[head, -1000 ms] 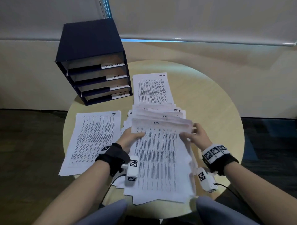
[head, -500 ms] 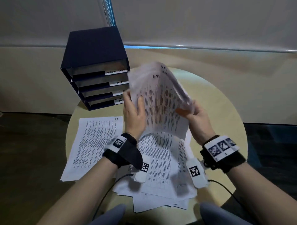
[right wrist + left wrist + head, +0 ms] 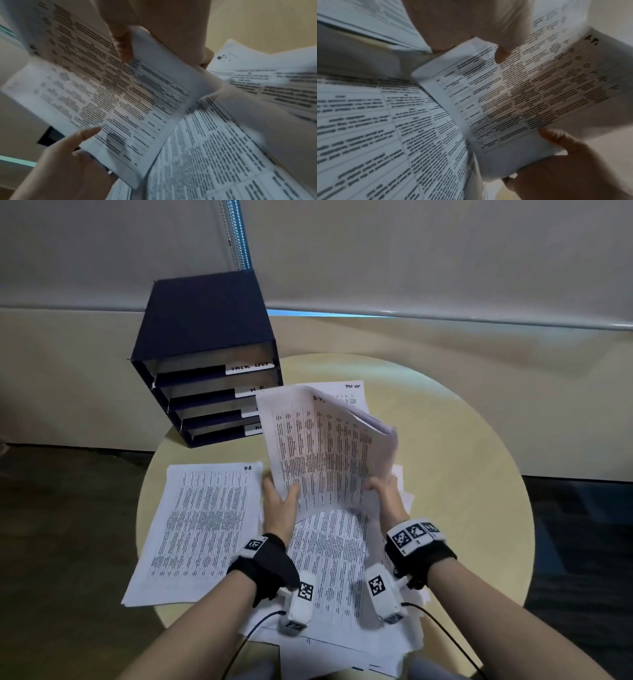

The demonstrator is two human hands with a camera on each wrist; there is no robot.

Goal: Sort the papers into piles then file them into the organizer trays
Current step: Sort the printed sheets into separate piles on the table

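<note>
Both hands hold a sheaf of printed sheets upright over the middle of the round table; its top corner reads "I.T.". My left hand grips the lower left edge, thumb on the front of the sheaf. My right hand grips the lower right edge, thumb on the sheaf's face. A loose central pile lies beneath. A pile marked "H.R." lies on the left, a "TASK LIST" sheet behind.
The dark blue organizer with several labelled trays stands at the table's back left, its slots facing me. The sheaf's top corner hides part of its lower labels. Bare tabletop shows on the right side. A wall and blind are behind.
Both hands lifted the sheaf off the central pile and stood it upright. Since half a second ago it has dropped slightly toward the pile.
</note>
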